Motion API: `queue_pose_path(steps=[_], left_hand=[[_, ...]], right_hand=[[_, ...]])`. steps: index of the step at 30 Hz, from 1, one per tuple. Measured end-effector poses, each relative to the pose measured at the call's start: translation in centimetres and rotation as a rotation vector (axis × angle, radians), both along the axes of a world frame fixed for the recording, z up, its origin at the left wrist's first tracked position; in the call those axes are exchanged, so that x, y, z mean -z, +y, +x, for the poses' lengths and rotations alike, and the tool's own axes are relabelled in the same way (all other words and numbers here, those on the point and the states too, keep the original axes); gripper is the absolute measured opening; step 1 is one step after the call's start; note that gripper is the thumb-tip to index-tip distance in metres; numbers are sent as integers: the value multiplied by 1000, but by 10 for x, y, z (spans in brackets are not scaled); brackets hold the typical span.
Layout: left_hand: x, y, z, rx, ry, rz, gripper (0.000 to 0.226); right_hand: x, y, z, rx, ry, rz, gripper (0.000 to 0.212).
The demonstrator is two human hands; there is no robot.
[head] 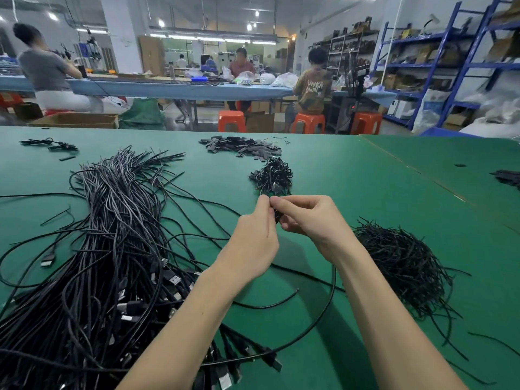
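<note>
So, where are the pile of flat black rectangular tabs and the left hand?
Pile of flat black rectangular tabs [242, 147], head view, middle of pile.
Left hand [253, 237], head view, back of hand.

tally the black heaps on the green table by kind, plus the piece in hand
Long cable heap: 1
Short tie heap: 1
Flat tab heap: 1
Coiled bundle heap: 1
Far-left cluster: 1
Heap at right edge: 1
Held piece: 1
Total: 7
</note>
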State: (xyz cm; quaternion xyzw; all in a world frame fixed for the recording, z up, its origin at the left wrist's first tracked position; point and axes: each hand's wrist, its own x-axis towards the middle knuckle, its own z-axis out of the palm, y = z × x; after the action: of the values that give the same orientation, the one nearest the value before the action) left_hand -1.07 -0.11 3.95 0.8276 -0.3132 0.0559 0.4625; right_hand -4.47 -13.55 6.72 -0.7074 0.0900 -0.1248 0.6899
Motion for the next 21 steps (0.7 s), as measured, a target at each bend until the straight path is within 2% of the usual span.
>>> queue_pose_path(steps=[2, 6, 9, 13, 14, 15, 17, 18, 19, 21], left_hand=[[-3, 2, 1, 16, -44, 22, 19], [-6, 0, -1, 42, -46, -14, 17], [-5, -6, -4, -2, 42, -117, 9], [-3, -2, 0, -18, 21, -136, 14], [-3, -1, 2, -34, 42, -154, 16], [-3, 0, 4, -50, 86, -192, 17], [-5, 0, 8, -52, 226, -317, 21], [-6, 0, 10, -46, 291, -379, 21], [-7, 0, 11, -40, 341, -426, 21], [-8, 1, 10, -19, 410, -473, 21]], right_hand=[[-1, -1, -1, -5, -1, 39, 14], [0, -2, 3, 9, 29, 294, 6], [5, 0, 6, 57, 51, 450, 15], [8, -4, 9, 8, 58, 505, 21], [8, -8, 10, 38, 71, 426, 27], [11, -15, 10, 110, 105, 221, 34], [20, -29, 8, 294, 232, -527, 39], [25, -33, 6, 312, 296, -840, 37], [30, -33, 4, 287, 368, -1020, 36], [42, -28, 3, 207, 486, -1119, 38]])
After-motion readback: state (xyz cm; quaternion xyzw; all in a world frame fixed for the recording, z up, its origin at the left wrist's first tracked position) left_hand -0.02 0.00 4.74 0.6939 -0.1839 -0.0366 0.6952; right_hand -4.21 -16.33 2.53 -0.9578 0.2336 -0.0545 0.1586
